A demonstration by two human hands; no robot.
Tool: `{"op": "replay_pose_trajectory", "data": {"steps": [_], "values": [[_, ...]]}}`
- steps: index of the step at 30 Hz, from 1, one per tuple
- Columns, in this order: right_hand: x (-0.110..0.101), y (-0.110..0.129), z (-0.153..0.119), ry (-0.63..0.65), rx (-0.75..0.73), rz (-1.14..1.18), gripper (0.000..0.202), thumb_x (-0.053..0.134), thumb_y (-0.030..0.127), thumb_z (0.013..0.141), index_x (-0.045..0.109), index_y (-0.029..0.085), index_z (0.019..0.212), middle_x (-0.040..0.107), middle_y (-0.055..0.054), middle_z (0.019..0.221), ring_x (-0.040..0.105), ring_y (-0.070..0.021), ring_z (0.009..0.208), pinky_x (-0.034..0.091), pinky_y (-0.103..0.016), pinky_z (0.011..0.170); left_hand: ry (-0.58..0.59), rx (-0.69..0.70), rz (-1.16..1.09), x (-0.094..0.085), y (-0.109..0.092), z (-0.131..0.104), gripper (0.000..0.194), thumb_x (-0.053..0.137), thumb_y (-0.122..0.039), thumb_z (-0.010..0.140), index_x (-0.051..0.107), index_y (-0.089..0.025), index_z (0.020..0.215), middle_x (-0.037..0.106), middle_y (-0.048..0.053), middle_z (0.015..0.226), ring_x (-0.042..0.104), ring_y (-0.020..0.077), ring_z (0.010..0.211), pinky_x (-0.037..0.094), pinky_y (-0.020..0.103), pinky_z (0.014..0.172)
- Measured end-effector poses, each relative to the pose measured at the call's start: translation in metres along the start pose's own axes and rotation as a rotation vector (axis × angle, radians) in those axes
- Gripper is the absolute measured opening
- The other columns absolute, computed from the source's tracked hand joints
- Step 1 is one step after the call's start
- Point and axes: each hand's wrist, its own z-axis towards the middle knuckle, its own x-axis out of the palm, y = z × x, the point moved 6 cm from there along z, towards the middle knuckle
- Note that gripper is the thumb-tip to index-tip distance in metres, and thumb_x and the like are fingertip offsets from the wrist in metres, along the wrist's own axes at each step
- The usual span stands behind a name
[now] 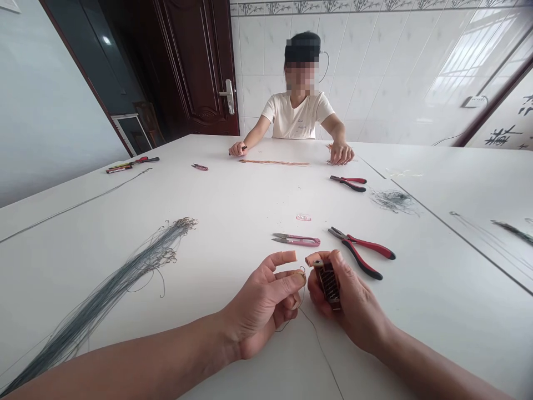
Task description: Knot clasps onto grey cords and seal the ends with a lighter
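Observation:
My left hand (270,300) pinches a thin grey line (318,333) between thumb and fingers. A small loop of the line sticks up above the thumb tip, and its long tail runs down toward the table's near edge. My right hand (350,300) is wrapped round a dark lighter (328,286) with a scale-like pattern, its top close to the loop but apart from it. Two fingertips on each side wear tan covers. Just beyond my hands lie pink thread snips (297,240) and red-and-black pliers (362,250).
A large bundle of grey lines (137,269) with curled brown ends lies left. Further off are a second pair of pliers (350,182), a tangle of line (393,200) and small snips (200,166). Opposite, a person (295,114) handles orange strands (275,162) on the white table (241,205).

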Motion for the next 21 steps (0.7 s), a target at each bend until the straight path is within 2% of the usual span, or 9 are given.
{"op": "replay_pose_trajectory", "data": {"steps": [3, 6, 16, 21], "values": [[-0.004, 0.008, 0.000, -0.020, -0.071, 0.012, 0.025, 0.054, 0.044, 0.088, 0.047, 0.025, 0.101, 0.051, 0.005, 0.068, 0.041, -0.0082, 0.054, 0.034, -0.021, 0.051, -0.026, 0.007, 0.026, -0.001, -0.002, 0.000, 0.040, 0.070, -0.029, 0.075, 0.049, -0.029, 0.109, 0.043, -0.008, 0.055, 0.037, 0.0039, 0.053, 0.030, 0.021, 0.058], [-0.005, 0.015, 0.000, -0.042, -0.146, -0.049, 0.036, 0.067, 0.030, 0.080, 0.044, 0.027, 0.107, 0.058, 0.003, 0.081, 0.045, -0.0085, 0.059, 0.038, -0.022, 0.055, -0.037, 0.011, 0.027, -0.002, -0.003, -0.001, 0.041, 0.070, -0.029, 0.075, 0.048, -0.029, 0.110, 0.043, -0.008, 0.055, 0.038, 0.0041, 0.053, 0.030, 0.021, 0.057], [0.003, 0.018, -0.007, -0.032, -0.247, -0.111, 0.031, 0.062, 0.028, 0.084, 0.044, 0.029, 0.109, 0.058, 0.004, 0.078, 0.044, -0.0068, 0.055, 0.038, -0.019, 0.050, -0.003, -0.064, 0.039, 0.000, 0.004, -0.002, 0.040, 0.066, -0.021, 0.076, 0.046, -0.026, 0.110, 0.042, -0.008, 0.062, 0.037, 0.0030, 0.052, 0.025, 0.021, 0.054], [-0.001, 0.023, -0.007, -0.137, -0.227, -0.137, 0.023, 0.060, 0.035, 0.086, 0.047, 0.026, 0.102, 0.056, 0.004, 0.076, 0.043, -0.0059, 0.052, 0.038, -0.017, 0.045, 0.016, -0.049, 0.034, 0.001, 0.003, -0.004, 0.040, 0.064, -0.020, 0.078, 0.044, -0.027, 0.111, 0.043, -0.008, 0.065, 0.036, 0.0022, 0.052, 0.026, 0.021, 0.055]]}}
